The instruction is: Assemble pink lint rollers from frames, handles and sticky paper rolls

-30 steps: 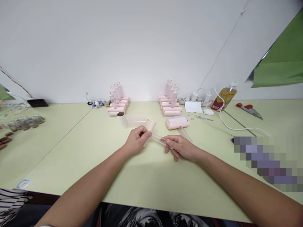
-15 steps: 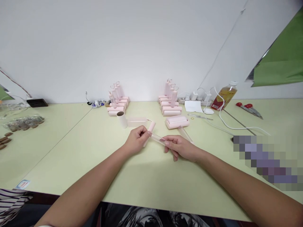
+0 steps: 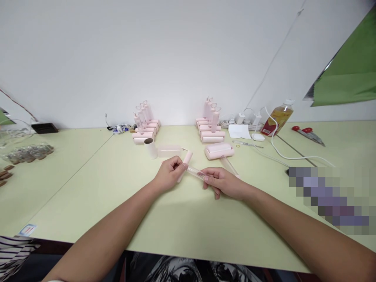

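My left hand (image 3: 169,172) is closed, thumb and fingers pinching a pale pink handle (image 3: 188,157) that leans up to the right. Between the hands slants a clear plastic tube (image 3: 195,172); its left end meets the left fingertips and its right end is pinched by my right hand (image 3: 223,182). Just beyond the left hand lie a translucent pink cover (image 3: 169,150) and an upright white paper roll (image 3: 150,149) with a brown core. Past the right hand, a pink roller case (image 3: 219,151) rests with another clear tube (image 3: 229,165) beside it.
Two rows of pink roller cases, left (image 3: 143,138) and right (image 3: 212,137), stand by the wall with upright clear-bodied handles. Farther right are a drink bottle (image 3: 277,119), a white cable (image 3: 293,159), and red-handled pliers (image 3: 310,135). Bagged items (image 3: 31,152) lie at left.
The view shifts very slightly. Both hands keep their grips on the handle and the clear tube, with hardly any visible movement.
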{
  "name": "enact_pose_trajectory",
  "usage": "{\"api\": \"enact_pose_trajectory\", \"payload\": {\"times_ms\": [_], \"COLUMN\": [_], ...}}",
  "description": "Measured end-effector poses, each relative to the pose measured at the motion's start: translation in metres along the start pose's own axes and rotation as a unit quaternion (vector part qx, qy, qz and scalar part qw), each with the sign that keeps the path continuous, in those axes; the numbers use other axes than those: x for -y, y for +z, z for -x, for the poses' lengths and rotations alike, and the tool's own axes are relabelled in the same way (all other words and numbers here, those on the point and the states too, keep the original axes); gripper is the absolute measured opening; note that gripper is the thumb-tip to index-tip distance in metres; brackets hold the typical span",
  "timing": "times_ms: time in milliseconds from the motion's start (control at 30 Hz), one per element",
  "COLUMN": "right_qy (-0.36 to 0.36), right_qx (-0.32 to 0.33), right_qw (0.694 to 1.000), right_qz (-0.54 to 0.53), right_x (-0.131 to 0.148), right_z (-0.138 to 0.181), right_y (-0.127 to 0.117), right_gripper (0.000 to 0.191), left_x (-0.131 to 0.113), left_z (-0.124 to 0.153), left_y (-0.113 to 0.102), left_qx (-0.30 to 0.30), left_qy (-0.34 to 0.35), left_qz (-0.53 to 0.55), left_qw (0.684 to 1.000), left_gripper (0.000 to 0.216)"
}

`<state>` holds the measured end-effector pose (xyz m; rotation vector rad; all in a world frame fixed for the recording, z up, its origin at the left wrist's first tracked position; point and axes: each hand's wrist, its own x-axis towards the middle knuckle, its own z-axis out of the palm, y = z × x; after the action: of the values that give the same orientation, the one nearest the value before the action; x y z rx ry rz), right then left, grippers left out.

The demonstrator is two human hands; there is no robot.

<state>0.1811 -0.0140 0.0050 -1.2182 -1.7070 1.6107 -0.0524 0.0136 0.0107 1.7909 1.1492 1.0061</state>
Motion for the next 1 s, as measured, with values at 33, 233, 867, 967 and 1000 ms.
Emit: {"api": "enact_pose_trajectory", "payload": {"times_ms": [33,233,867,967,1000], "right_qy": [0.001,-0.001,-0.004,-0.002,-0.001], "right_qx": [0.000,0.005,0.010,0.011,0.012], "right_qw": [1.000,1.000,1.000,1.000,1.000], "right_qz": [0.002,0.011,0.004,0.009,0.011], "right_x": [-0.0001,0.0006,-0.0009,0.0007,0.0013], "right_z": [-0.0001,-0.0002,-0.0015,-0.0006,-0.0002], "right_y": [0.0000,-0.0002,-0.0004,-0.0005,-0.0004], "right_gripper": [0.043,0.042,0.041,0.039,0.039], "left_x": [0.0003,0.0024,0.0013,0.0004,0.0004], "left_z": [-0.0001,-0.0008,-0.0012,-0.0012,-0.0012], "left_y": [0.0000,-0.0005,-0.0002,-0.0009,-0.0010], "left_qx": [0.001,0.005,0.009,0.012,0.013], "left_qy": [0.000,0.000,-0.012,-0.017,-0.017], "left_qz": [-0.003,-0.013,-0.017,-0.025,-0.028], "left_qw": [1.000,1.000,1.000,0.999,0.999], "left_gripper": [0.031,0.032,0.032,0.032,0.032]}}
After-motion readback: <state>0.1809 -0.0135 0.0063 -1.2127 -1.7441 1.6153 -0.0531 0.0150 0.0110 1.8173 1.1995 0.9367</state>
